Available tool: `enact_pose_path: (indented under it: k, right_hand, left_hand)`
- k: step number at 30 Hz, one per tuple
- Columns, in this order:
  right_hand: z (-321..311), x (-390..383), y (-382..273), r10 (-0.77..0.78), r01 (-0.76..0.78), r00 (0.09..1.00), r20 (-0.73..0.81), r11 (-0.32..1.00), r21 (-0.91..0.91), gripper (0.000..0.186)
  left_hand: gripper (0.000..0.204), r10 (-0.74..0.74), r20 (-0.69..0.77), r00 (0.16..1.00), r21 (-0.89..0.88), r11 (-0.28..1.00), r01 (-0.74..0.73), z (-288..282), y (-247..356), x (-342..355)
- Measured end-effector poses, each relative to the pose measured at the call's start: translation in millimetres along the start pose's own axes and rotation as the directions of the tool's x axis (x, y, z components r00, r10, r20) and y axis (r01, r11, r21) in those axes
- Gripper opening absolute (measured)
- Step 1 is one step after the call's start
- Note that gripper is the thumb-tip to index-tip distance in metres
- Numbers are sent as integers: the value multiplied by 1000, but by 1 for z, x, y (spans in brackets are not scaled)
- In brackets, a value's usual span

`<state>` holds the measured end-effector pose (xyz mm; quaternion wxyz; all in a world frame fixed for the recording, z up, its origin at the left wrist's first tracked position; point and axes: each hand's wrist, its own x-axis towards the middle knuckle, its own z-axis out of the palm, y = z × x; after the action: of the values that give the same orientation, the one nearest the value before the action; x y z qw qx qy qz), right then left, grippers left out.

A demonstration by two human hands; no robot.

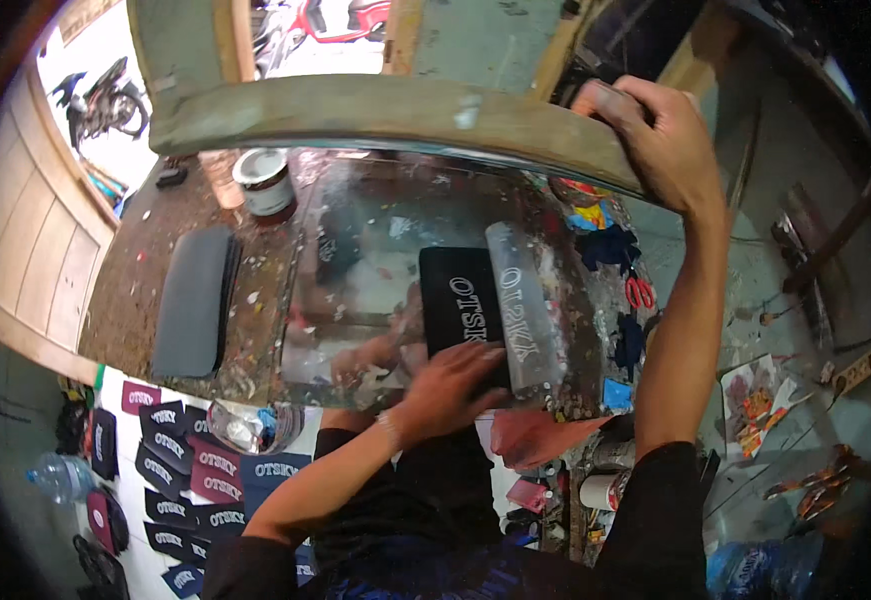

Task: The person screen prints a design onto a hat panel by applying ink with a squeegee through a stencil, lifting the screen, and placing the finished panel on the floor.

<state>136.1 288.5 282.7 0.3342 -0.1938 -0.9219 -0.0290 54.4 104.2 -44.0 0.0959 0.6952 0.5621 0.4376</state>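
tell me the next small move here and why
Probably lift the black piece away with the left hand: its pale lettering already shows, that hand is at its near end, and the right hand holds the wooden frame raised out of the way.

Wht ltrs (pixel 469 308) on blk panel (pixel 443 298), film (pixel 518 310)

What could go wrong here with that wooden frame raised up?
If the right hand lets the wooden frame slip, it could drop toward the left hand, which is over the near end of the black piece. A careless push from the left hand might crease or shift that piece. Its white lettering could smudge if wet, which I cannot tell.
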Motion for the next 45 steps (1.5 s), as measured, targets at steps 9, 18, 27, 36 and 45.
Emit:
enact_pose_path:
  k: [9,18,27,36,45]
  right_hand:
    - [-3,-11,-7,-12,8,999,36,994,105,48]
    - [-31,-9,-33,115,-131,980,165,987,91,51]
    - [2,-24,-40,78,-69,995,-68,989,128,44]
    - [-18,2,-63,495,-502,841,221,865,-26,46]
    - [-9,-22,-44,283,-293,955,84,945,149,44]
  left_hand:
    - [61,-9,242,970,340,937,-76,21,-50,17]
    - [82,-367,227,902,503,837,215,-7,-62,-36]
    - [90,-305,293,906,502,856,125,-20,-80,-52]
    - [84,-333,329,884,524,843,123,-21,-77,-49]
    - [84,-323,312,894,524,843,122,-18,-76,-49]
